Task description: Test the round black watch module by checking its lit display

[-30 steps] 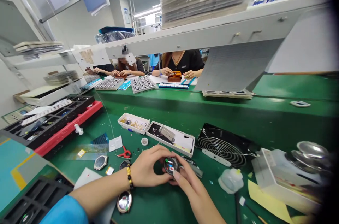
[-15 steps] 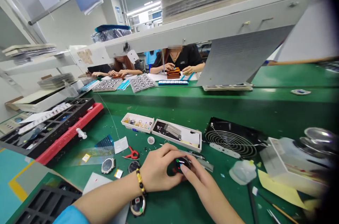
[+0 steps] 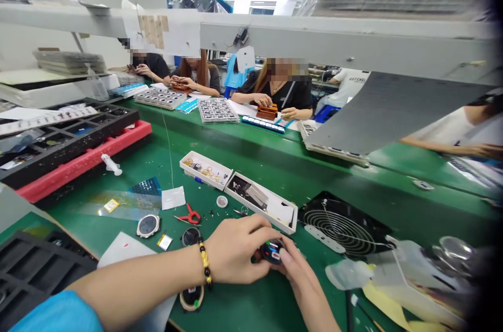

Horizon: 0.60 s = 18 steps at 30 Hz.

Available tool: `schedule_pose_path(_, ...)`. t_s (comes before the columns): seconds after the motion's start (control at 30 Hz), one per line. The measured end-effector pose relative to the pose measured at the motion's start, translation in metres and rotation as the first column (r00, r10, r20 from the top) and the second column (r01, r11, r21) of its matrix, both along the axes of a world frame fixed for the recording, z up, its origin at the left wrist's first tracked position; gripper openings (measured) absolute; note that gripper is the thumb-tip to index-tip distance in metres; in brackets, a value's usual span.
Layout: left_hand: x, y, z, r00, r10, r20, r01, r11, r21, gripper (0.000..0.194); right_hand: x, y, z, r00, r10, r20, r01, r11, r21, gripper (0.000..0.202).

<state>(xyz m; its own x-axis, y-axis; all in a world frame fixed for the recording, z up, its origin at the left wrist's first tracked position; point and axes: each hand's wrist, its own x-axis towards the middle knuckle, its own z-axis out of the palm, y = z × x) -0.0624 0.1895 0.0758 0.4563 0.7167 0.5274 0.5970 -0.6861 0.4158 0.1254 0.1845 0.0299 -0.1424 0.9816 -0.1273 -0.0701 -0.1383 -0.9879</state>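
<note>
Both my hands meet over a small round black watch body [image 3: 272,250] just above the green bench. My left hand [image 3: 234,251], with a beaded bracelet at the wrist, wraps around its left side. My right hand [image 3: 295,266] pinches it from the right with thumb and fingertips. Coloured marks show on the watch's face. Another round watch part [image 3: 192,297] lies under my left wrist. Two more round parts [image 3: 148,225] lie to the left, near small red scissors [image 3: 188,215].
Two white parts boxes [image 3: 261,200] sit behind my hands, and a black fan [image 3: 346,225] is at right. Black and red trays [image 3: 70,148] fill the left side. Several other people work at the far bench. A white dispenser and yellow paper are at the right.
The view has swung to the right and dropped a little. My hands stay closed on the watch body, which now sits lower and more hidden between my fingers.
</note>
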Motion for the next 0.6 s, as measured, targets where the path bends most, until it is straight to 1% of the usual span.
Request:
schedule_pose_path(0.1, 0.0, 0.0, 0.0, 1.0, -0.014, 0.021, 0.014, 1.0, -0.023, 0.048, 0.002, 0.002, -0.004, 0.996, 0.025, -0.089, -0.026, 1.0, -0.01, 0.064)
schedule_pose_path(0.17, 0.001, -0.001, 0.003, 0.996, -0.028, 0.079, 0.031, 0.999, -0.04, 0.048, 0.005, 0.005, -0.005, 0.99, 0.046, -0.13, -0.049, 0.999, -0.016, 0.058)
schedule_pose_path(0.23, 0.003, -0.002, 0.008, 0.977, -0.044, 0.207, 0.065, 0.993, -0.096, 0.048, 0.007, 0.008, -0.004, 0.981, 0.093, -0.172, -0.099, 0.995, -0.032, 0.059)
schedule_pose_path(0.27, 0.003, -0.002, 0.01, 0.954, -0.047, 0.297, 0.098, 0.983, -0.158, 0.049, 0.008, 0.009, -0.002, 0.974, 0.117, -0.194, -0.126, 0.991, -0.036, 0.061)
schedule_pose_path(0.3, 0.003, -0.002, 0.013, 0.916, -0.041, 0.4, 0.152, 0.956, -0.25, 0.05, 0.009, 0.01, 0.0, 0.967, 0.137, -0.215, -0.147, 0.988, -0.034, 0.064)
schedule_pose_path(0.33, 0.003, -0.002, 0.016, 0.861, -0.025, 0.508, 0.237, 0.903, -0.357, 0.053, 0.01, 0.011, 0.004, 0.96, 0.154, -0.234, -0.165, 0.986, -0.028, 0.066)
schedule_pose_path(0.37, 0.002, -0.001, 0.018, 0.795, 0.005, 0.607, 0.349, 0.815, -0.463, 0.058, 0.011, 0.011, 0.008, 0.953, 0.169, -0.25, -0.179, 0.984, -0.015, 0.068)
schedule_pose_path(0.4, 0.0, -0.001, 0.019, 0.723, 0.045, 0.689, 0.472, 0.697, -0.54, 0.062, 0.013, 0.011, 0.013, 0.948, 0.183, -0.26, -0.19, 0.982, 0.001, 0.068)
schedule_pose_path(0.43, -0.002, 0.0, 0.019, 0.651, 0.082, 0.755, 0.59, 0.57, -0.572, 0.067, 0.015, 0.01, 0.018, 0.944, 0.197, -0.266, -0.201, 0.98, 0.014, 0.067)
schedule_pose_path(0.47, -0.004, 0.001, 0.019, 0.588, 0.105, 0.802, 0.694, 0.445, -0.567, 0.07, 0.018, 0.01, 0.022, 0.94, 0.211, -0.267, -0.213, 0.977, 0.024, 0.064)
schedule_pose_path(0.5, -0.006, 0.002, 0.018, 0.541, 0.101, 0.835, 0.774, 0.33, -0.541, 0.073, 0.021, 0.009, 0.026, 0.938, 0.224, -0.265, -0.224, 0.974, 0.03, 0.063)
schedule_pose_path(0.53, -0.009, 0.003, 0.017, 0.507, 0.078, 0.858, 0.829, 0.23, -0.511, 0.075, 0.024, 0.009, 0.029, 0.936, 0.234, -0.262, -0.233, 0.972, 0.034, 0.062)
schedule_pose_path(0.57, -0.011, 0.003, 0.015, 0.487, 0.043, 0.872, 0.861, 0.147, -0.487, 0.076, 0.026, 0.009, 0.031, 0.935, 0.24, -0.262, -0.241, 0.97, 0.031, 0.063)
schedule_pose_path(0.6, -0.012, 0.004, 0.013, 0.476, 0.007, 0.879, 0.876, 0.08, -0.475, 0.077, 0.028, 0.009, 0.032, 0.933, 0.244, -0.266, -0.247, 0.969, 0.022, 0.065)
